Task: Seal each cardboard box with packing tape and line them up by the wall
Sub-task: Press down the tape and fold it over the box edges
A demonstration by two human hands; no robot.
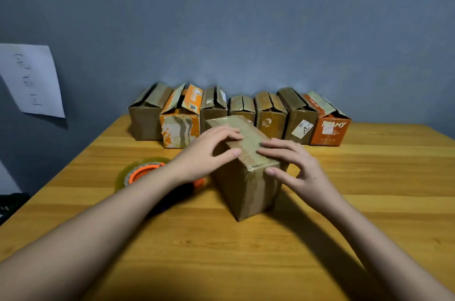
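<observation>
A brown cardboard box [243, 177] stands in the middle of the wooden table [246, 263], its top flaps closed and covered with shiny clear tape. My left hand [209, 153] rests on the box's top left side, fingers extended across the tape. On the top right side lies my right hand [293, 165], its fingertips pressing the tape and the thumb at the front corner. A roll of clear packing tape on an orange dispenser [140, 172] lies on the table to the left, partly hidden behind my left forearm.
Several cardboard boxes [236, 116] stand in a row against the grey wall, most with flaps ajar; two are orange. A white sheet of paper [32, 79] hangs on the wall at left. The table's left edge runs close to the tape roll.
</observation>
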